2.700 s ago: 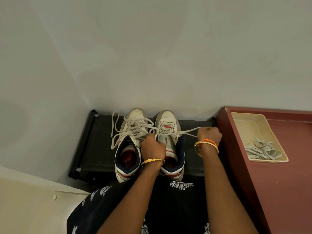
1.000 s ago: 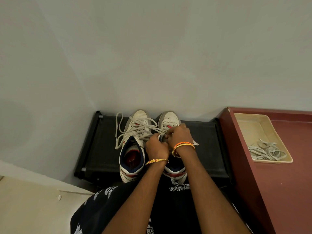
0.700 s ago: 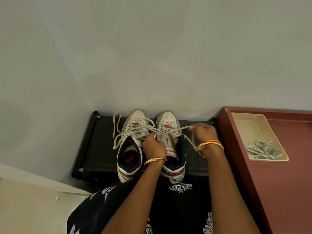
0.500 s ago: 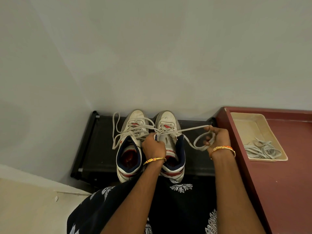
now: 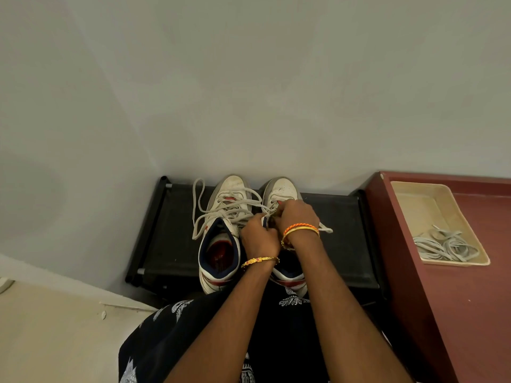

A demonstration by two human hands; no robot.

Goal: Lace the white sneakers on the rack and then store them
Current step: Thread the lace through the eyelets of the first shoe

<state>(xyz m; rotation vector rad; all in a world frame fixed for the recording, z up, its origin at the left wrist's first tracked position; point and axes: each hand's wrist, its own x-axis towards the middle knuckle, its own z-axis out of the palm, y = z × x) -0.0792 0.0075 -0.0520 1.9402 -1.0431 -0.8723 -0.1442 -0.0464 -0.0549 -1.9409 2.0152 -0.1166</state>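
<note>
I'm watching both hands bunching together over the tongue of the right sneaker (image 5: 279, 190), and this is lacing work, upper eyelets by the look of it. The left hand (image 5: 258, 237) is curling its grip around the lace and the collar edge just beneath the right hand (image 5: 297, 217), which is pinching the lace (image 5: 325, 229) with fingers folded tight; a loose end is trailing out to the right of that grip. Exactly which eyelet is being fed I cannot tell, the knuckles are hiding it. Both sneakers are sitting side by side on the black rack (image 5: 331, 244), toes pointing to the wall, directly under and just left of the grips. The left sneaker (image 5: 225, 217), touching its partner on the left of the hands, is showing crossed laces and long slack loops spilling off to its far side, so I'm judging it threaded but not tied. Well off to the right of the grips, a beige tray (image 5: 414, 197) on the maroon desk (image 5: 470, 313) is holding a tangle of spare laces (image 5: 445, 244). Next move, as I'm reading it, calls for drawing the lace through snug and evening the ends before any knot. Storing is waiting until both are done.
</note>
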